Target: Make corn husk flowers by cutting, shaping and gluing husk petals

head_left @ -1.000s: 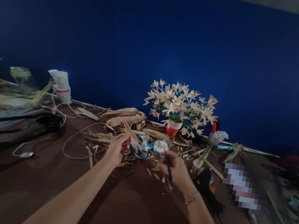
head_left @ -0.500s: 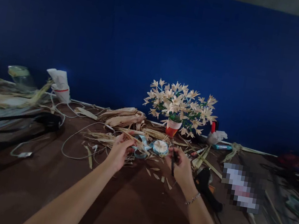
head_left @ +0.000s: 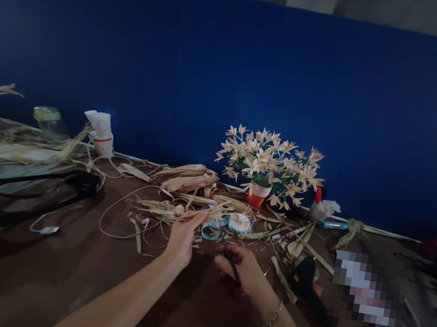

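My left hand [head_left: 183, 238] is closed in a pinch on a pale strip of dried corn husk [head_left: 216, 211], whose frayed end points away to the right. Just right of it, my right hand [head_left: 240, 270] is closed around dark scissors [head_left: 232, 263]; motion blurs their blades. Beyond my hands lie a loop of light blue ribbon [head_left: 210, 233] and a round blue-edged piece with a cream centre [head_left: 240, 223]. Behind these, cream husk flowers [head_left: 263, 160] with green leaves stand in an orange-red cup [head_left: 257, 197].
A bundle of dried husks [head_left: 186, 178] lies at the back. To my right are a black glue gun [head_left: 307, 284] and a blurred-out pale object [head_left: 364, 291]. A black strap-like object [head_left: 83, 185], white cables [head_left: 103, 217] and a clear jar [head_left: 51, 124] are at left. A blue partition [head_left: 198, 82] rises behind.
My right hand has come nearer and leftward with the scissors, towards my left hand. My left hand has turned, and its husk strip now points to the right. The whole view has shifted slightly.
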Tool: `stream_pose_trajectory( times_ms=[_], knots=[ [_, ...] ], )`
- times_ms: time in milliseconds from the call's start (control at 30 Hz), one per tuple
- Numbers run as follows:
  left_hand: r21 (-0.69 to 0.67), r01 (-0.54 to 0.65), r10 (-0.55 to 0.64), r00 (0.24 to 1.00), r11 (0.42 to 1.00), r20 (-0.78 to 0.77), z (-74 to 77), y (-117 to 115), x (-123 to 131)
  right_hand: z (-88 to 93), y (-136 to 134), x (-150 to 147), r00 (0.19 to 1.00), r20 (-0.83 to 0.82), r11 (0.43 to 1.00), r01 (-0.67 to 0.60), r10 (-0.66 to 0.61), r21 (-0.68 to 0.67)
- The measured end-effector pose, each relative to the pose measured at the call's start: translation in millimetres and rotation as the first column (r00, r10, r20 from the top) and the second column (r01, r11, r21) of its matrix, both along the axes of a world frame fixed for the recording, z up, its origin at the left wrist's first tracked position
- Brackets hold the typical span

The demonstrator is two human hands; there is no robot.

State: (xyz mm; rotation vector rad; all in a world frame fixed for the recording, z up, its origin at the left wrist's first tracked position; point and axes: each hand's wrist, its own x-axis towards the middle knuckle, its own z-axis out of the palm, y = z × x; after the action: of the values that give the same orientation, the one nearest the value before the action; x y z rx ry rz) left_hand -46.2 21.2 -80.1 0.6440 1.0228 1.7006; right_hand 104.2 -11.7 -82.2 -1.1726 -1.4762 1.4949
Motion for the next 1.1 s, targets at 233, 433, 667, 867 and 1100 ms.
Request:
stream_pose_trajectory(
  times_ms=[233,433,667,867,1100],
  knots=[
    [0.077,0.017,-0.005,0.987,0.997,-0.16,4.3,-11,8,5.2,-3,-5,0.995,-0.089,0.998,0.056,-0.054,0.025],
    [0.094,0.036,-0.019,0.983,0.995,-0.18,2.4,-13,13,8.1,-4,-8,0.992,-0.086,0.991,0.102,-0.095,0.085],
    [0.043,0.023,-0.017,0.99,0.999,-0.139,0.5,-10,11,-2.5,0,-11,0.99,0.004,0.988,0.143,-0.143,0.054],
    [0.059,0.056,-0.049,0.993,0.997,-0.111,-2.7,-3,4,-6.3,3,-8,0.989,0.066,0.991,0.135,-0.136,0.021],
    [0.052,0.274,-0.251,0.93,0.96,-0.269,8.1,4,-12,-0.5,5,-2,0.927,-0.283,0.953,0.285,-0.247,0.102]
  ],
)
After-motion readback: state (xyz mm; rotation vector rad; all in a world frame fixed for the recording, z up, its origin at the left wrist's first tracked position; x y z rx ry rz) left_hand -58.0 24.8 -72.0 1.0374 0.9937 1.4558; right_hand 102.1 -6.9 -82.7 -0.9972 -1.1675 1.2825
